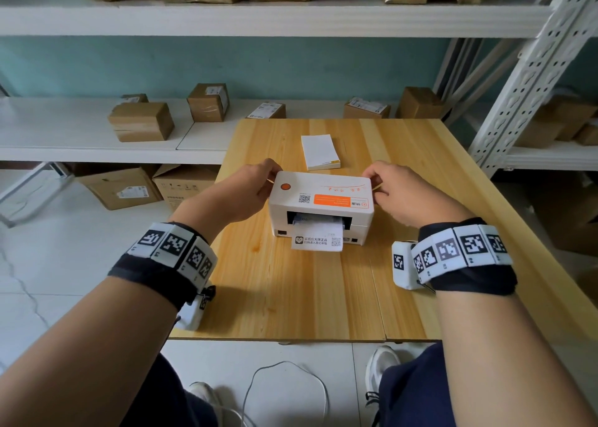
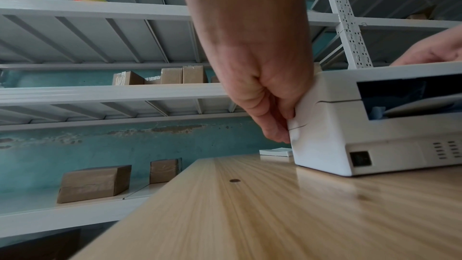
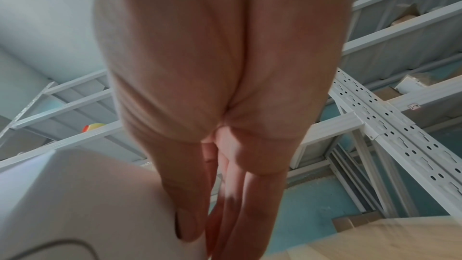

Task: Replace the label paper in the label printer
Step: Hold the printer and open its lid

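A white label printer (image 1: 320,197) with an orange button (image 1: 285,186) stands shut on the wooden table (image 1: 291,297). A printed label (image 1: 317,237) sticks out of its front slot. My left hand (image 1: 259,181) grips the printer's left side, fingers (image 2: 272,118) curled down against the side wall (image 2: 325,126). My right hand (image 1: 388,184) lies against the right side (image 3: 75,195); its thumb (image 3: 190,220) presses the casing and the fingers run straight behind it. A white stack of label paper (image 1: 320,151) lies behind the printer.
White metal shelves (image 1: 97,129) with several cardboard boxes run behind and to the left of the table. A perforated shelf upright (image 1: 530,71) rises at the right. More boxes sit on the floor at the left (image 1: 123,187). A white cable (image 1: 284,381) loops on the floor by my feet.
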A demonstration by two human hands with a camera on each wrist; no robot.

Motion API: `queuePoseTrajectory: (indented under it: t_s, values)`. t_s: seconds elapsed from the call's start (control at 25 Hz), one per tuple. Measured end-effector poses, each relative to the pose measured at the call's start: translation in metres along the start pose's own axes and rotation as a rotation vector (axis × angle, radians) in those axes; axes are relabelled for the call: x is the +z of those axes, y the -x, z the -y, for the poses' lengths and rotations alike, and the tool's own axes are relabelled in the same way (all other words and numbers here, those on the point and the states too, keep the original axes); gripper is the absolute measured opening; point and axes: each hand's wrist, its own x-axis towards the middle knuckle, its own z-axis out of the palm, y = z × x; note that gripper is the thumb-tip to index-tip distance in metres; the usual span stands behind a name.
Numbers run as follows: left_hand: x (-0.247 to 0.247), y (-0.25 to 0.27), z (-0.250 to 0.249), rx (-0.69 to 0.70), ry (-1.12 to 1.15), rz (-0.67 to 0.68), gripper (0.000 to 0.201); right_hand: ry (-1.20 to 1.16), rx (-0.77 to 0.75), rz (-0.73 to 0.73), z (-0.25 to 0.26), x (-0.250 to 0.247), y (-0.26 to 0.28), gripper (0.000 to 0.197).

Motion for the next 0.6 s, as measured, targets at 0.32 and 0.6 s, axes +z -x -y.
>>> queuePoseTrajectory:
  t_s: [0.32, 0.6]
  values:
    - [0.0044, -0.0003, 0.0001, -0.01, 0.043, 0.065, 0.045, 0.057, -0.008, 0.045, 0.0017, -0.0003, 0.0033, 0.023]
    - [0.0033, 0.0011, -0.0015, 0.001, 0.044, 0.085, 0.047, 0.029, -0.003, 0.053, 0.0036, -0.0021, 0.0041, 0.022]
